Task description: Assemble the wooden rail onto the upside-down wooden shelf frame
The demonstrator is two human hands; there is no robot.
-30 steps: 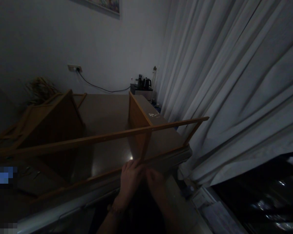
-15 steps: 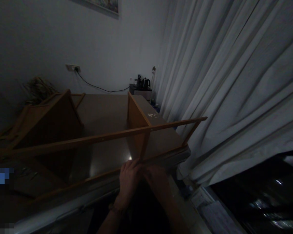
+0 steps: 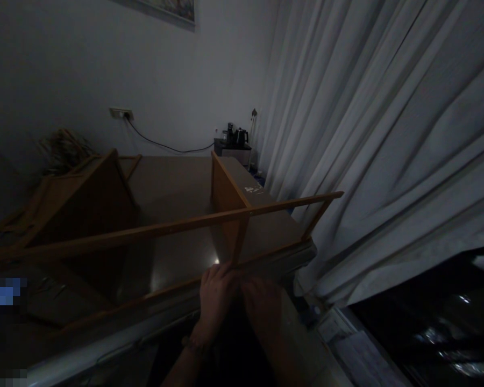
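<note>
A wooden shelf frame (image 3: 157, 228) lies on its side across a table, dimly lit. My left hand (image 3: 218, 293), with a bracelet at its wrist, has its fingers curled over the near lower rail, where the shelf's upright board (image 3: 228, 215) meets it. Close beside it on the right, my right hand (image 3: 262, 301) is in shadow with fingers bent in toward the same joint. Whatever lies between its fingertips is too dark to make out.
The brown tabletop (image 3: 169, 177) reaches toward the wall. Behind stands a small cabinet (image 3: 236, 153) with a black kettle (image 3: 241, 136); a cord (image 3: 165, 145) runs to a wall socket (image 3: 121, 113). White curtains (image 3: 347, 134) hang on the right. Dried stems (image 3: 64, 150) stand at the left.
My right hand has shifted slightly, its fingers a little more bent and apart from the left. My left hand stays at the rail joint. The shelf frame has hardly moved.
</note>
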